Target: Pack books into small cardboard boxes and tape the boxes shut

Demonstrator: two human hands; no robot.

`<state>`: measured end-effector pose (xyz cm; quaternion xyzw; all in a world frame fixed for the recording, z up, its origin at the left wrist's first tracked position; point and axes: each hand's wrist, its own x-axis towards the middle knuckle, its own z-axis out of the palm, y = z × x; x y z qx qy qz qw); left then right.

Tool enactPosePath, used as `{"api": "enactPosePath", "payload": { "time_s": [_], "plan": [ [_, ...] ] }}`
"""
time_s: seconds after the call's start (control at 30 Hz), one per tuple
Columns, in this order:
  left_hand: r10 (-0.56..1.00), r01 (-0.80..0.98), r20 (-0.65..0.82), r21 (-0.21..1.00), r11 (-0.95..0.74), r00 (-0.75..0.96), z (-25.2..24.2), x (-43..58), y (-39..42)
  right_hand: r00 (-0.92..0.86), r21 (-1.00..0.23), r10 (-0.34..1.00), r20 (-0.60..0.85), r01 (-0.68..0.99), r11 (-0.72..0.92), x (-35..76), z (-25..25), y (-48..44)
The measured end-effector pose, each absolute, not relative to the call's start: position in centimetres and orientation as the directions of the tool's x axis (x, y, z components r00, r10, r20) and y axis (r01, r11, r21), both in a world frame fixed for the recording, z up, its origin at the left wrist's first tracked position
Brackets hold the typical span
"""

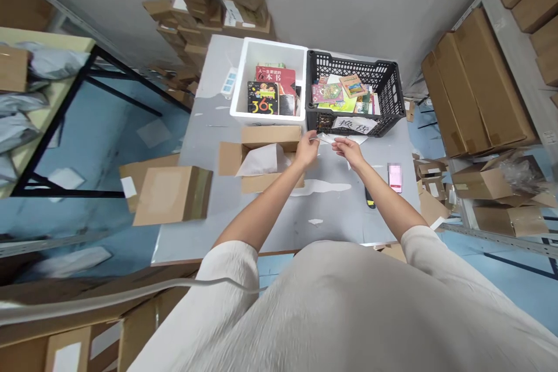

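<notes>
My left hand (pixel 307 151) pinches the left end of a white sheet of paper (pixel 326 138) at the front of the black crate. The fingers of my right hand (pixel 350 151) are closed on the paper's near edge, a little to the right. Just left of my left hand stands an open cardboard box (pixel 230 158) with its flaps spread and whitish wrapping (pixel 263 160) inside. Behind my hands is the black plastic crate (pixel 322 123), holding several booklets (pixel 328 93) and bearing a handwritten paper sign (pixel 354 125).
A white foam box (pixel 241 93) with books (pixel 263 97) stands left of the crate. On the grey table (pixel 279 226) lie a phone (pixel 394 178) and a black-and-yellow cutter (pixel 369 197). A closed carton (pixel 168 195) sits at the left edge. Shelving with cartons (pixel 483 81) lines the right side.
</notes>
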<state>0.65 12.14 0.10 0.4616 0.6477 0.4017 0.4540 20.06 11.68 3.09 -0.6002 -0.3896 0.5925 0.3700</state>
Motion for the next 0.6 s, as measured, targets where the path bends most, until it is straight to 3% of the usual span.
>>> {"api": "enactPosePath", "payload": {
  "time_s": [0.2, 0.33, 0.47, 0.6],
  "plan": [
    [0.957, 0.276, -0.214, 0.925, 0.262, -0.194, 0.7, -2.8, 9.1, -0.051, -0.915, 0.92, -0.389, 0.141, -0.379, 17.3, 2.1, 10.4],
    [0.971, 0.411, -0.17, 0.884, 0.225, -0.165, 1.2, -6.5, 6.5, -0.114, -0.891, 0.963, -0.246, 0.419, -0.178, 15.4, 1.3, 9.5],
    [0.984, 0.612, -0.105, 0.773, 0.17, -0.141, 1.7, -10.8, 3.5, -0.23, -0.661, 0.968, -0.102, 0.743, 0.107, 13.5, 1.4, 7.8],
    [0.968, 0.751, -0.112, 0.613, 0.244, -0.223, 1.4, -14.7, 0.9, -0.364, -0.433, 0.925, -0.113, 0.856, 0.284, 11.7, 1.7, 5.8]
  ]
}}
